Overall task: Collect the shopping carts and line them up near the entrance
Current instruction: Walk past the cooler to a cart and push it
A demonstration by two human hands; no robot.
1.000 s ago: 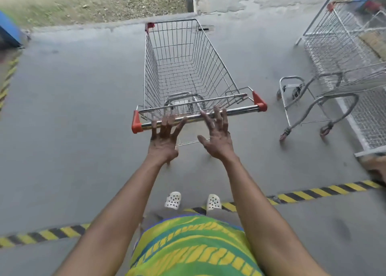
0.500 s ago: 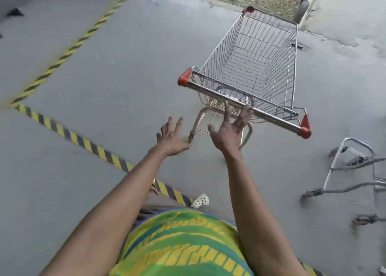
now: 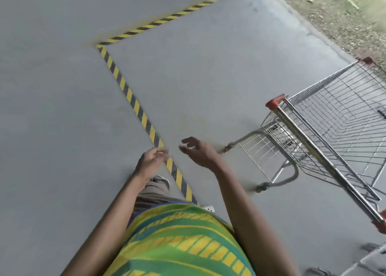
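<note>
1. A wire shopping cart (image 3: 325,133) is seen at the right of the frame, standing on grey concrete floor (image 3: 208,77), its basket running toward the upper right corner.
2. The cart's metal handle bar (image 3: 317,150) is shown slanting from an orange end cap (image 3: 275,101) at mid-right down to the lower right edge, where a second cap is cut off by the frame.
3. The left hand (image 3: 151,160) is held empty in the lower centre, fingers loosely curled and grasping nothing.
4. The right hand (image 3: 198,150) is held just beside it, also empty, fingers half bent; it is well apart from the handle bar and near the cart's lower frame tube (image 3: 246,136).
5. A yellow-and-black striped line (image 3: 133,102) is laid diagonally from the centre-left down toward the person's body, with a corner at the upper left, from which a second leg runs to the top edge.
6. Wide bare floor is seen on both sides of the line, to the left and in the upper centre.
7. The concrete's edge is met by dry ground (image 3: 338,14) at the upper right, close to the cart's far end.
8. A green-and-yellow garment (image 3: 179,240) fills the bottom centre.
9. Blurred metal parts (image 3: 367,261) are seen at the lower right corner.
</note>
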